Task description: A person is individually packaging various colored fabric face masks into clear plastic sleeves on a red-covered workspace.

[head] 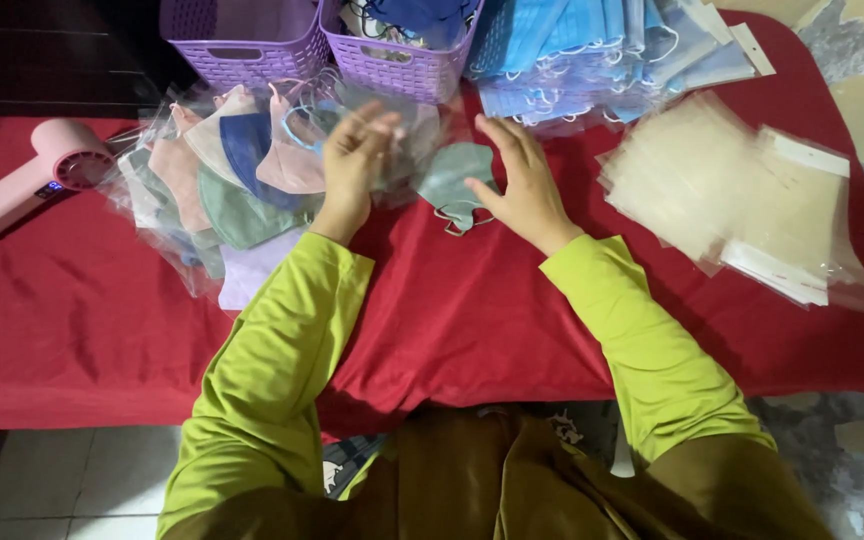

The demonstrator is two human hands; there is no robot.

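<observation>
My right hand [520, 185] rests open-fingered on a grey-green mask [457, 180] at twelve o'clock on the red surface [472, 320]; my left hand [354, 160] hovers released. It looks light and floppy, best pinched at an edge.

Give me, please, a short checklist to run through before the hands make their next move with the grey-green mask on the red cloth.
1. Grey-green mask lies free on the red cloth: ok.
2. Right hand touches the mask's edge: ok.
3. Left hand is open and empty: cannot tell, it is blurred.
4. Stack of clear bags lies within the right hand's side: ok.
5. Pile of bagged masks is tidy: not ok, it is spread loosely.
6. Purple baskets stand upright behind: ok.
</observation>
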